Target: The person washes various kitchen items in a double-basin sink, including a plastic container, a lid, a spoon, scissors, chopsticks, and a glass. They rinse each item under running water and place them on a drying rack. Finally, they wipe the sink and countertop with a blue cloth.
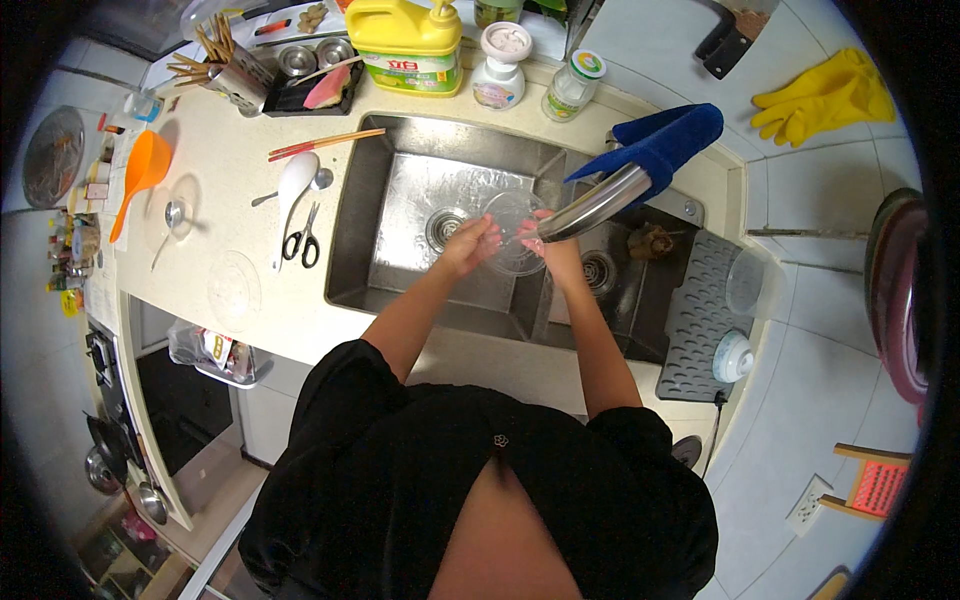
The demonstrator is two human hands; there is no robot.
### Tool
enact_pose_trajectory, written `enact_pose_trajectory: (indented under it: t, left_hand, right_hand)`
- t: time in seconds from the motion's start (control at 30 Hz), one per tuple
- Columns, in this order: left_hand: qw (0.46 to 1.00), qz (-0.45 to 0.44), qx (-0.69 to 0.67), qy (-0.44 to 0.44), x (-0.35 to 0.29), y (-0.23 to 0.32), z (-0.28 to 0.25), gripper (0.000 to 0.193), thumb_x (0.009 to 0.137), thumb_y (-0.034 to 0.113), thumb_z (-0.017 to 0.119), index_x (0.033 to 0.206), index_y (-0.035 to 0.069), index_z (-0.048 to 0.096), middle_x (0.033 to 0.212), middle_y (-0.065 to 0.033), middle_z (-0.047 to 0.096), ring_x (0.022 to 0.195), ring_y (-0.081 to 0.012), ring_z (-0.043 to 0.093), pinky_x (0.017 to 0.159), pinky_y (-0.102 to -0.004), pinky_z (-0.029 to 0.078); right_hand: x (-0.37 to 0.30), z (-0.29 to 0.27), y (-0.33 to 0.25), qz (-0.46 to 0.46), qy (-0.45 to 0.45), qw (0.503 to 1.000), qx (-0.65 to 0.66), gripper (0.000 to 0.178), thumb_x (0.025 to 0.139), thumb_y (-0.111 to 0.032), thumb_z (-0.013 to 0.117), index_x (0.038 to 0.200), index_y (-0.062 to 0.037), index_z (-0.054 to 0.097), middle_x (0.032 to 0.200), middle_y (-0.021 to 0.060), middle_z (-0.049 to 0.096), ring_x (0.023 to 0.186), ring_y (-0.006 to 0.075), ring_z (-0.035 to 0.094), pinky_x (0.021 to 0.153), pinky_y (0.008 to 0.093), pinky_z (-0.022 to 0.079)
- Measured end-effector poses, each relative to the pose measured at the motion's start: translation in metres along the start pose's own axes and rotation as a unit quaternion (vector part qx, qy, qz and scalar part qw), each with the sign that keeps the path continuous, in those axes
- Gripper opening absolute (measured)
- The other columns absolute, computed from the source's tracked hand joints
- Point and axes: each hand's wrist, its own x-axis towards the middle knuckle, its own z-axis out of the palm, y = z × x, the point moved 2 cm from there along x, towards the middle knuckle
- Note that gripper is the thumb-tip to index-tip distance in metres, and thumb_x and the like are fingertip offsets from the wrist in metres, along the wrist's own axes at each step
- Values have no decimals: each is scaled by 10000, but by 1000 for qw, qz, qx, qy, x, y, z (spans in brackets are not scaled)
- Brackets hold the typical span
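Over the double stainless sink [400, 285], my two hands hold a clear, round plastic dish [514, 255] between them; its depth is hard to make out. My left hand [472, 246] grips the rim on the left side, fingers closed. On the opposite side my right hand [557, 256] has its fingers on the rim, partly hidden behind the faucet spout [600, 203]. The spout's end lies just above the dish. A dark blue cloth [675, 145] wraps the faucet's upper part.
Left of the sink lie chopsticks [325, 144], a white rice spoon [295, 190], scissors [303, 240] and an orange ladle [146, 165]. Behind it stand a yellow detergent jug [405, 50], a pump bottle [499, 75] and a glass jar [574, 88]. A grey draining mat [700, 310] lies right.
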Motion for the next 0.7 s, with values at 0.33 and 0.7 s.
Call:
enact_pose_trajectory:
  t: [0.33,0.7]
  left_hand:
    - [934,160,300,112,-94,37,-34,138,821,88,492,951,52,520,884,-43,554,788,-129,539,672,-249,424]
    - [546,455,363,602,-299,154,-215,158,725,89,541,848,-9,524,764,-148,568,650,-192,541,603,-304,438]
  right_hand:
    - [14,16,39,-152,1,945,-289,214,830,-95,470,1001,1,557,936,123,609,860,181,567,756,280,423]
    - [-41,63,56,-110,-114,813,-560,237,803,-100,453,1001,-61,576,951,189,577,880,326,557,767,352,432]
